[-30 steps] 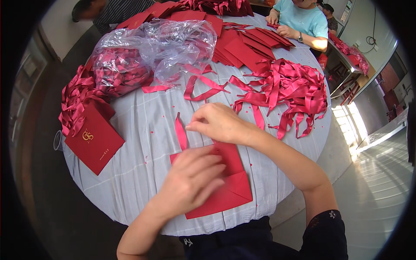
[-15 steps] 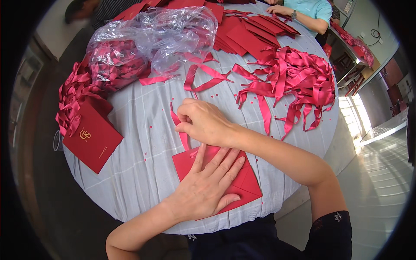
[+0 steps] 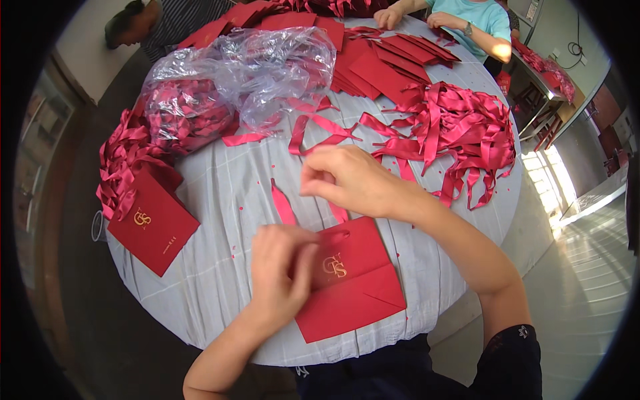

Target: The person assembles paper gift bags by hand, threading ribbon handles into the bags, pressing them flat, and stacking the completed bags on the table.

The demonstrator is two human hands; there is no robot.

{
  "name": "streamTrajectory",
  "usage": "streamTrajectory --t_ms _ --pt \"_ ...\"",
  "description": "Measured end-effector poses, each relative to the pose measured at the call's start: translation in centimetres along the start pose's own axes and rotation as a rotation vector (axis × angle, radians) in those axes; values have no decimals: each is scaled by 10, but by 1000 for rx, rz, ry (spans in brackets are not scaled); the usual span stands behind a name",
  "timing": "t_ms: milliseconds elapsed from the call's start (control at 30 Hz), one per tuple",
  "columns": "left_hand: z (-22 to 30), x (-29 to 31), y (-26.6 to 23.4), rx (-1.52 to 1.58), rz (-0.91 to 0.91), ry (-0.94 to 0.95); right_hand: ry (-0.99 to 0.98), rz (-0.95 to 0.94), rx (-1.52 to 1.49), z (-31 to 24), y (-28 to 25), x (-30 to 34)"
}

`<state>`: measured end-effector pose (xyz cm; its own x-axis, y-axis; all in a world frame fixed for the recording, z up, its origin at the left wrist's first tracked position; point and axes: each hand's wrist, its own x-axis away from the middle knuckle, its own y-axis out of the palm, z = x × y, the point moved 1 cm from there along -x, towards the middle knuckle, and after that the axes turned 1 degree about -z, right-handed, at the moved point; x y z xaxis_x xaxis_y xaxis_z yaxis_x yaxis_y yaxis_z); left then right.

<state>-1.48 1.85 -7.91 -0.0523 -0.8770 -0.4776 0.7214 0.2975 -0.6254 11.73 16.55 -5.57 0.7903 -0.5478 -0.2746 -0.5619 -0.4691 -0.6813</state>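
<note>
A flat red paper gift bag (image 3: pixel 353 300) with a gold emblem lies in front of me, its folded bottom toward my body. Pink ribbon (image 3: pixel 283 205) lies beyond its top edge, and a second strand runs up under my right hand. My left hand (image 3: pixel 280 267) is over the bag's upper left edge with curled, motion-blurred fingers; whether it grips anything is hidden. Above the ribbon hovers my right hand (image 3: pixel 360 180), fingers loosely bent. A gap shows between its thumb and forefinger, with nothing visible in it.
Another red bag (image 3: pixel 153 227) lies at the left, by pink ribbons (image 3: pixel 123 157). Clear plastic (image 3: pixel 267 73) covers more ribbon. A big ribbon heap (image 3: pixel 467 133) sits at the right, with stacked red bags (image 3: pixel 387 70) behind. Two people are across the round table (image 3: pixel 220 287).
My left hand has lifted from lying flat on the bag and curled at its left side, uncovering the emblem. The right hand has shifted right, and its pinch has loosened.
</note>
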Motion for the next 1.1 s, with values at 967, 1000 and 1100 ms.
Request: streamTrajectory --t_ms 967,1000,1100 --pt "9 -23 -41 432 -54 -436 -164 -208 91 -48 -32 19" --pt "14 -28 -47 420 -12 -379 -163 -214 88 -47 -33 18" --pt "19 -38 -69 255 150 -253 -167 302 -114 -46 -50 12"
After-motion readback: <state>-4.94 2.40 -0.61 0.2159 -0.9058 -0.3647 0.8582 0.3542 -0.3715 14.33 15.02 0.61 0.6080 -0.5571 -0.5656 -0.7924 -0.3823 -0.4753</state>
